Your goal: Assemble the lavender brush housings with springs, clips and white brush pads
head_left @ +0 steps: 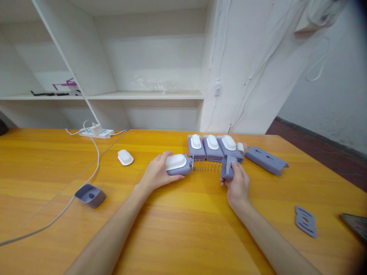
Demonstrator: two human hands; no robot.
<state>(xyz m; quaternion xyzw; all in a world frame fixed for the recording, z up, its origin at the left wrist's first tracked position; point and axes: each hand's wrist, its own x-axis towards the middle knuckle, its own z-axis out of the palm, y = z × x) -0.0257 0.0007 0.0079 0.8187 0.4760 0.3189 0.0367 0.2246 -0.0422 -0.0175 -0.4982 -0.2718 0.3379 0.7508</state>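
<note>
My left hand (pixel 156 172) is closed around a purple-grey plastic housing (pixel 180 172) with a white ribbed oval piece (pixel 176 162) on its upper face. Between my hands, thin metal coil springs (pixel 206 166) stretch from that housing's right end toward a smaller purple-grey plastic piece (pixel 228 167). My right hand (pixel 237 183) grips this smaller piece from its right side. Just behind, three similar purple-grey units (pixel 212 152) stand in a row, each topped by a white oval piece. Whether the springs are fixed to the right-hand piece cannot be made out.
On the wooden table (pixel 183 233) lie a loose white ribbed piece (pixel 125 157), a purple-grey cup (pixel 90 195), a long purple-grey cover (pixel 266 159) and a flat slotted plate (pixel 305 221). A power strip (pixel 97 132) trails a white cable at left. A dark device (pixel 355 225) sits far right.
</note>
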